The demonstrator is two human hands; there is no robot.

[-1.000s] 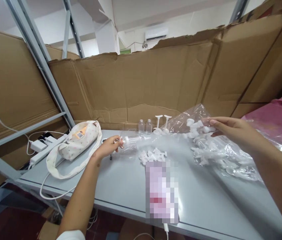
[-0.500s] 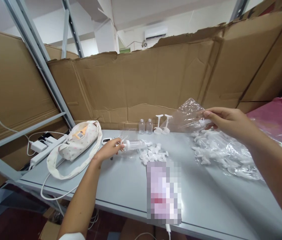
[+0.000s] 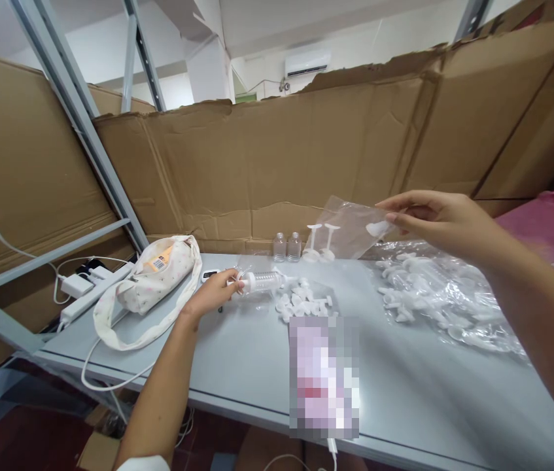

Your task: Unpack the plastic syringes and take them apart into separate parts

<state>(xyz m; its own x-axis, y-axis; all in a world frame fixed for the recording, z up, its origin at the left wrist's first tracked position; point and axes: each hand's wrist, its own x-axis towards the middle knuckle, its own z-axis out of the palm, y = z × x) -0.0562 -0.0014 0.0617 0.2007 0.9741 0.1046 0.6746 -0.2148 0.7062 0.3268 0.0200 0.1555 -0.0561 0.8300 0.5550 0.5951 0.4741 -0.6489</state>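
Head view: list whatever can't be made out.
Head view: end of the clear bottle, hidden by the left hand.
Head view: end of the clear bag, hidden by the right hand.
Head view: details of the pixelated item, masked by mosaic.
Head view: rest of the pink object, cut by right edge.

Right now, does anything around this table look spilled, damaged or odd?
Yes: the cardboard behind the table has a ragged, torn-looking top edge. The white parts mid-table lie in a jumbled heap, unlike the two white pieces standing near the bottles. No spill shows.
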